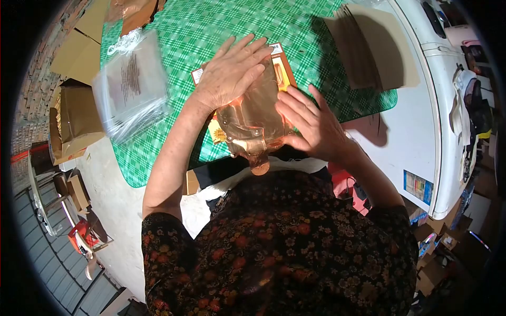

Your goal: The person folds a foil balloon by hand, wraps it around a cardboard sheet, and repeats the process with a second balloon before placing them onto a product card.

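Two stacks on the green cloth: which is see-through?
The bag stack, left of the left hand: clear plastic. The cardboard stack, at right, is opaque.

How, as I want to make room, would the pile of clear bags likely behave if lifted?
The clear bags look thin and see-through, so the pile would probably sag rather than stay stiff. Their glossy shine suggests slippery plastic, so loose ones might slide apart. The white strings bunched at one end could trail or snag.
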Demonstrator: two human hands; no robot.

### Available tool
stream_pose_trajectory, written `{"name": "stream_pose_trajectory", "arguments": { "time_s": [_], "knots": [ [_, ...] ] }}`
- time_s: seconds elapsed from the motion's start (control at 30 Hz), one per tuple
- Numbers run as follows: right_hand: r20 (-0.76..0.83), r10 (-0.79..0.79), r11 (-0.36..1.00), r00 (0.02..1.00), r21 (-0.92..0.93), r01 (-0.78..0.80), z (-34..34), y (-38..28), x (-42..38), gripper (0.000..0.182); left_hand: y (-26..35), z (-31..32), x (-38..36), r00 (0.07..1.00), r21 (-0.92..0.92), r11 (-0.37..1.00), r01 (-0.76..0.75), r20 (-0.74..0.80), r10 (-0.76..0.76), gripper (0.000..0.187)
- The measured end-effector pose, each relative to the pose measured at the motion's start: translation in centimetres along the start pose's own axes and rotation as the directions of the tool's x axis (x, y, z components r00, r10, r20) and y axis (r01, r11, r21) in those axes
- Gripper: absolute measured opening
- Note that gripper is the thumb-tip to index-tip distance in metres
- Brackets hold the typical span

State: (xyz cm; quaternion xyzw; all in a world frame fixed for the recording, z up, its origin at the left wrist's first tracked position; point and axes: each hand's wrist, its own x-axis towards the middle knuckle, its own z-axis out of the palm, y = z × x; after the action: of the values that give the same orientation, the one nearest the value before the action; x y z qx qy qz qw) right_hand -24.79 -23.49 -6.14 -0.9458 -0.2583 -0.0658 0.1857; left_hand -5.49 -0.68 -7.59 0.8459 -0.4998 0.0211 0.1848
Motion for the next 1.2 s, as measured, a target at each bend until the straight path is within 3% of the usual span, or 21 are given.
{"name": "stream_pose_trajectory", "arguments": {
  "time_s": [0.07, 0.17, 0.2, 0.23, 0.37, 0.57, 0.63, 0.8, 0.97, 1.2],
  "knots": [
    [-0.014, -0.039, 0.996, 0.999, 0.074, 0.040, -0.5, -0.3, -0.9, 0.071, -0.2, 0.1, 0.0, 1.000, 0.016, 1.000, -0.012, 0.001, 0.012, 0.062],
    [-0.062, -0.099, 0.995, 0.993, 0.009, 0.100, 0.1, -1.0, -0.7, 0.056, -0.2, 0.5, -0.1, 0.999, 0.061, 0.998, -0.035, -0.035, 0.038, 0.059],
    [-0.145, -0.170, 0.975, 0.975, -0.165, 0.146, 1.7, -0.9, -0.6, 0.043, -0.1, 0.6, -0.2, 0.997, 0.081, 0.996, -0.044, -0.054, 0.048, 0.057],
    [-0.267, -0.200, 0.972, 0.943, -0.178, 0.156, 2.7, -1.5, 0.0, 0.034, 0.0, 0.6, -0.2, 0.997, 0.099, 0.994, -0.046, -0.057, 0.051, 0.056],
    [-0.294, -0.195, 0.980, 0.936, -0.083, 0.178, 4.1, -3.5, 0.5, 0.028, 0.4, 0.6, -0.2, 0.998, 0.139, 0.989, -0.042, -0.049, 0.049, 0.058],
    [-0.466, -0.178, 0.983, 0.867, -0.052, 0.173, 6.5, -3.2, 0.0, 0.025, 0.4, 0.2, 0.0, 1.000, 0.037, 0.999, -0.012, -0.025, 0.013, 0.064],
    [-0.492, -0.165, 0.981, 0.855, 0.008, 0.194, 6.9, -3.2, -0.1, 0.025, 1.5, -0.3, 0.3, 0.996, 0.033, 0.997, -0.066, -0.056, 0.068, 0.069],
    [-0.507, -0.141, 0.988, 0.850, -0.013, 0.156, 7.8, -3.4, -1.0, 0.031, 5.4, 0.0, 1.1, 0.985, -0.072, 0.982, -0.174, 0.000, 0.174, 0.081],
    [-0.495, -0.165, 0.986, 0.853, -0.079, 0.145, 7.7, -3.3, -1.3, 0.036, 7.2, 0.0, 1.3, 0.975, -0.020, 0.989, -0.149, 0.162, 0.150, 0.087],
    [-0.491, -0.149, 0.989, 0.858, -0.086, 0.122, 8.1, -3.6, -1.6, 0.040, 7.3, -0.5, 1.6, 0.971, 0.004, 0.990, -0.144, 0.195, 0.140, 0.086]
  ]
}}
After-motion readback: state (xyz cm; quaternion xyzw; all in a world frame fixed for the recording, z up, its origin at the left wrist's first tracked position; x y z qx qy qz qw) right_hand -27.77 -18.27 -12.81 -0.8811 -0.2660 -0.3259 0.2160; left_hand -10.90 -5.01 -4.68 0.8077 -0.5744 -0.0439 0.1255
